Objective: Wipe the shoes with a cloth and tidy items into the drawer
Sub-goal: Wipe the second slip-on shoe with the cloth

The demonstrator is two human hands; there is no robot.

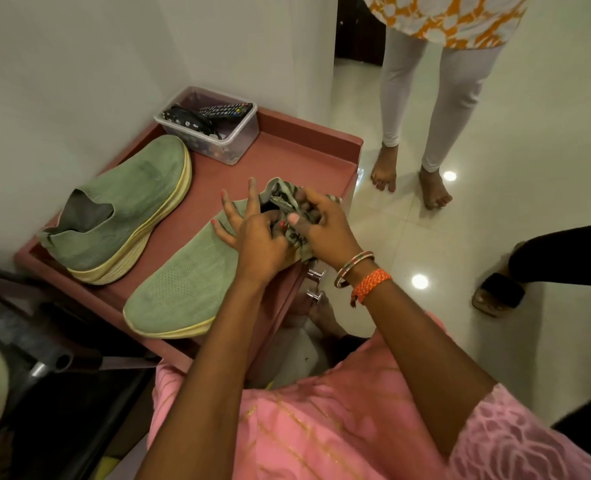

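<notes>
Here, hands (287, 230) on unlabelled cloth (287, 199).

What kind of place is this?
Probably a home, perhaps a hallway corner: a pink cabinet with drawer knobs stands against a white wall, carrying green shoes and a tub holding a remote control, on glossy floor tiles.

2 sage-green shoes (121, 216) with pale yellow soles, a grey-and-white striped cloth (287, 199), a dusty-pink cabinet top (287, 150).

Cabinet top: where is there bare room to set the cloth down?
Bare strip on the cabinet top between the plastic box and the right rim. Narrow bare lane between the two shoes. Crowded near edge, where both hands work the cloth.
</notes>
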